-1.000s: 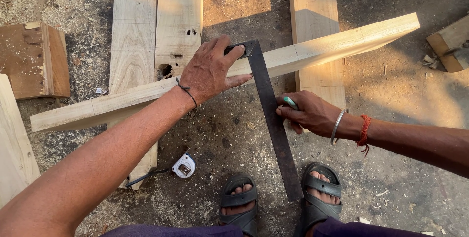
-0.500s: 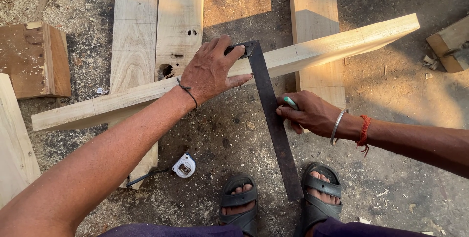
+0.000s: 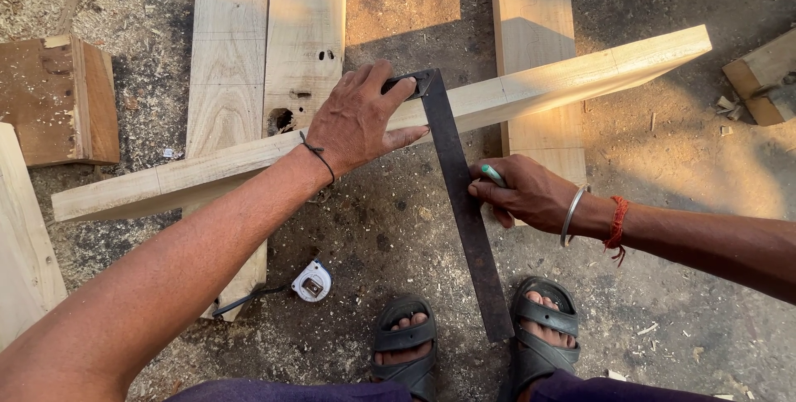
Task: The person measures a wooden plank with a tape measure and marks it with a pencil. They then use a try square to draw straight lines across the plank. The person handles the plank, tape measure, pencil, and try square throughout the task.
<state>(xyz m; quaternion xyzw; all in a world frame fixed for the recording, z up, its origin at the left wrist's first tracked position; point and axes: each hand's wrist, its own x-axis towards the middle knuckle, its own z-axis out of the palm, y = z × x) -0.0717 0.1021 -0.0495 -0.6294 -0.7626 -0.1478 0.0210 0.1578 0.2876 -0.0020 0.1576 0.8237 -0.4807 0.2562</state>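
A pale plank (image 3: 580,79) is laid across boards (image 3: 265,46) on sawdust-strewn ground (image 3: 398,228). The metal square (image 3: 460,203) is pressed flat by the left hand (image 3: 361,116); a green pencil (image 3: 493,175) is gripped by the right hand (image 3: 526,195).

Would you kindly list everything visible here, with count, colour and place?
plank: one, pale, lying slantwise across the boards
boards: three, pale, flat on the ground beneath the plank
square: one, dark metal, corner on the plank, long arm running down toward the feet
tape measure: one, white, on the ground near the left foot
brown block: one, far left
offcut: one, pale, far right
pencil: one, green, in the right hand
sandals: two, black, bottom centre
left hand: pressing the square's corner onto the plank
right hand: beside the square's long arm, bangle and red thread at wrist
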